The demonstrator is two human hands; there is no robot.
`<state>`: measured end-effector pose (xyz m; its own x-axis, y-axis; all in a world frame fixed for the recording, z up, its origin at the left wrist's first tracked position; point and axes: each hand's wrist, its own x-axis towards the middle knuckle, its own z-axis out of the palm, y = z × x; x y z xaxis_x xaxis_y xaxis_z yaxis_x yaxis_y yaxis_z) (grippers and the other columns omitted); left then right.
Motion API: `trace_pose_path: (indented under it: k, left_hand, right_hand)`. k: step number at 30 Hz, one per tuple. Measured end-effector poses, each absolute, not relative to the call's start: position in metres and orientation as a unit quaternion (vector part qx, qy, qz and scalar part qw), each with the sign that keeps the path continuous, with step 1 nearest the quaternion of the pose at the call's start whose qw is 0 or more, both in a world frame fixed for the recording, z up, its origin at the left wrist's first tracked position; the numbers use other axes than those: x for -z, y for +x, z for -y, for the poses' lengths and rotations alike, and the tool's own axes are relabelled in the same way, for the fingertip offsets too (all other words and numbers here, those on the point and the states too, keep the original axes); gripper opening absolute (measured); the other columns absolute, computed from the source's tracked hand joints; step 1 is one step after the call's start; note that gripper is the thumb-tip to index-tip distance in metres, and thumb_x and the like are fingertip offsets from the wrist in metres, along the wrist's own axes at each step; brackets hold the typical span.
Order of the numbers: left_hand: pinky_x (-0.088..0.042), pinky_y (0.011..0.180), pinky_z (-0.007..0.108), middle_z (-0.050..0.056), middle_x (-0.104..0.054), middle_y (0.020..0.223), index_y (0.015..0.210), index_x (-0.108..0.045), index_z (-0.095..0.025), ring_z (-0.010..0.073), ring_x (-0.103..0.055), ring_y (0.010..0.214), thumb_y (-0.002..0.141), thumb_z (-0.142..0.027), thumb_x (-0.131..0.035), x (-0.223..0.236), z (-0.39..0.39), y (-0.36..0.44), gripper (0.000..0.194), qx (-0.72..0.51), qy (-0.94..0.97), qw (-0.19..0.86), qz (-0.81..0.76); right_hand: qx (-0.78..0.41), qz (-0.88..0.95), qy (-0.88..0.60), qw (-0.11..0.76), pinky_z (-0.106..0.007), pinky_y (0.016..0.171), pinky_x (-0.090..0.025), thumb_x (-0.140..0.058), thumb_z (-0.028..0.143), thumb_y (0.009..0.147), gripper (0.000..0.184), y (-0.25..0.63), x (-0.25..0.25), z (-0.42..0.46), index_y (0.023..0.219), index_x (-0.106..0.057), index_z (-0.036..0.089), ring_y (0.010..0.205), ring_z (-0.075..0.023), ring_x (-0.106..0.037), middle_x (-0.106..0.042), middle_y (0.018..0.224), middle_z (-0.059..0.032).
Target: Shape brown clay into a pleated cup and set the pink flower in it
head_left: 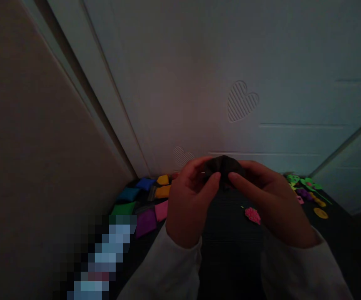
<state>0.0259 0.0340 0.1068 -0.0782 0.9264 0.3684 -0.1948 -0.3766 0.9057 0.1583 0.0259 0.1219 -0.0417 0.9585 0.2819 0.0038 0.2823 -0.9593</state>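
Note:
Between my two hands is a dark brown or black, soft-looking piece (223,163), rounded along its top with a crease down the middle. My left hand (193,200) grips its left side, thumb pressed on the near face and fingers behind. On the right side, my right hand (269,198) pinches it the same way, so the thumbs nearly meet at the crease. The piece is held above the dark table. Below my right hand lies a bumpy pink clay shape (252,215) with a small green bit beside it. The dim light hides the piece's exact material.
Coloured packets, among them a blue one (145,183), a green one (123,208) and a purple one (146,222), lie at left on the dark table (227,258). Green flower-like shapes (310,183) and a yellow disc (321,213) lie at right. A white panel (174,83) with hearts stands behind.

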Motion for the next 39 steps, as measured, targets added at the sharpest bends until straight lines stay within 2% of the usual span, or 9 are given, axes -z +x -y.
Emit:
trace_pose_path:
  k: [6, 10, 19, 25, 32, 39]
  left_hand:
    - [-0.055, 0.08, 0.026, 0.002, -0.071, 0.097, 0.099, -0.063, -0.023, 0.0148, -0.067, 0.089, 0.074, -0.018, -0.067, -0.1023, -0.0354, 0.0259, 0.026, -0.664, 0.505, 0.444, -0.328]
    - [-0.055, 0.077, 0.026, 0.002, -0.071, 0.091, 0.095, -0.064, -0.02, 0.0149, -0.067, 0.085, 0.073, -0.019, -0.068, -0.1037, -0.0349, 0.0261, 0.022, -0.665, 0.509, 0.427, -0.34]
    - [-0.055, 0.071, 0.026, 0.002, -0.071, 0.086, 0.091, -0.064, -0.02, 0.0152, -0.067, 0.079, 0.072, -0.019, -0.068, -0.106, -0.0313, 0.0285, 0.019, -0.67, 0.505, 0.417, -0.35]
    - [-0.055, 0.072, 0.024, 0.0, -0.071, 0.085, 0.09, -0.065, -0.021, 0.0134, -0.067, 0.08, 0.072, -0.018, -0.068, -0.1067, -0.0305, 0.0294, 0.019, -0.675, 0.499, 0.424, -0.339]
    - [-0.054, 0.064, 0.023, -0.001, -0.071, 0.077, 0.085, -0.066, -0.021, 0.0127, -0.067, 0.071, 0.076, -0.023, -0.065, -0.1086, -0.0297, 0.0294, 0.01, -0.66, 0.513, 0.42, -0.354]
    - [-0.052, 0.062, 0.017, -0.003, -0.069, 0.074, 0.085, -0.067, -0.022, 0.0087, -0.065, 0.067, 0.076, -0.023, -0.065, -0.1089, -0.0284, 0.03, 0.009, -0.669, 0.503, 0.421, -0.349]
  right_hand:
    - [-0.44, 0.573, -0.415, 0.553, -0.025, 0.076, -0.053, -0.066, 0.025, 0.075, 0.017, 0.1594, -0.1241, -0.0262, 0.091, -0.066, 0.019, 0.082, -0.0133, -0.067, -0.072, 0.088, -0.0003]
    - [-0.417, 0.596, -0.416, 0.546, -0.026, 0.074, -0.053, -0.065, 0.026, 0.076, 0.02, 0.1582, -0.1233, -0.0247, 0.095, -0.064, 0.02, 0.082, -0.014, -0.066, -0.071, 0.091, -0.0014]
    - [-0.367, 0.617, -0.437, 0.542, -0.025, 0.064, -0.05, -0.062, 0.032, 0.078, 0.018, 0.1558, -0.1226, -0.0246, 0.09, -0.061, 0.019, 0.074, -0.014, -0.063, -0.065, 0.077, 0.0]
    - [-0.365, 0.623, -0.438, 0.536, -0.024, 0.065, -0.049, -0.061, 0.032, 0.079, 0.016, 0.1556, -0.124, -0.0238, 0.09, -0.061, 0.019, 0.075, -0.0135, -0.062, -0.064, 0.077, 0.0005]
    - [-0.349, 0.633, -0.431, 0.54, -0.027, 0.072, -0.051, -0.06, 0.03, 0.08, 0.017, 0.1561, -0.1251, -0.0226, 0.093, -0.063, 0.02, 0.081, -0.0151, -0.063, -0.067, 0.086, -0.001]
    - [-0.344, 0.637, -0.434, 0.537, -0.024, 0.069, -0.049, -0.059, 0.03, 0.081, 0.014, 0.1541, -0.1252, -0.0223, 0.09, -0.063, 0.02, 0.079, -0.0139, -0.062, -0.065, 0.082, 0.0007]
